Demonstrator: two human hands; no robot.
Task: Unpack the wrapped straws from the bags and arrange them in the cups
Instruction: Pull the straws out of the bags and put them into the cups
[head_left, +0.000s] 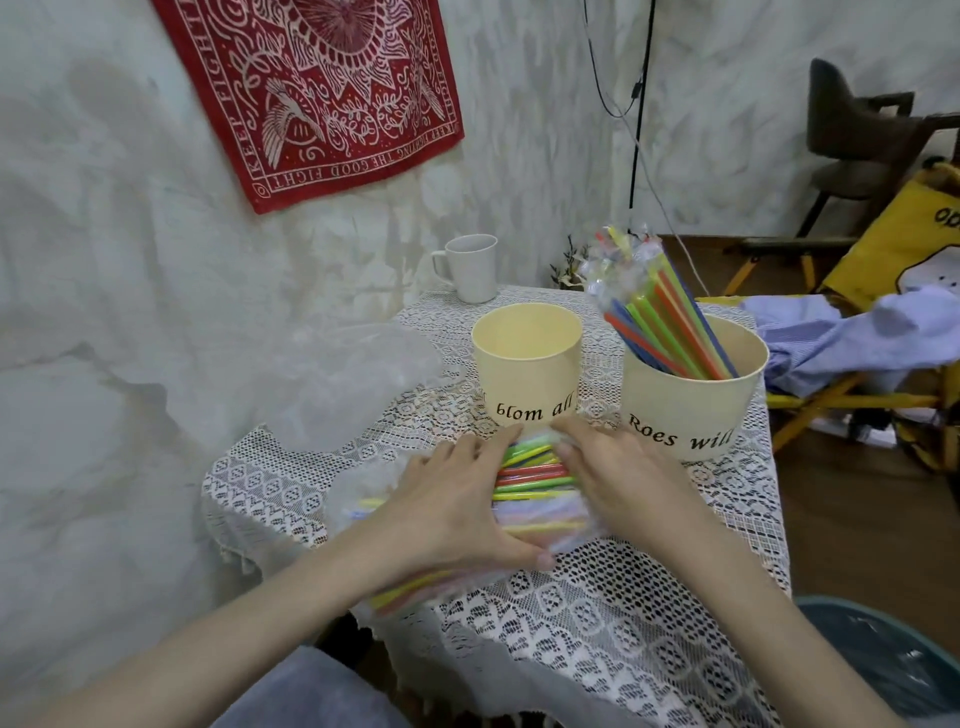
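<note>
left hand (457, 499) + right hand (618, 478) grip straw bundle (530, 483) | left cup (527, 364) empty

Cream cups: two; one lettered "blom all" (525, 364), holding nothing; one lettered "Roes will" (693, 410), holding a bundle of wrapped straws (665, 317), individual count not determinable, well over ten. White handled mug (470, 267): one, at the far edge of the table. Clear plastic bags: two seen; one crumpled (353, 384) at the left; one bag of straws (530, 488) lying flat, its contents too many and too overlapped to count. Hands: two, left hand (457, 509) and right hand (618, 478). Lace tablecloth (623, 597): one. Red printed cloth (322, 88) on the wall: one. Dark chair (857, 140): one.
</note>
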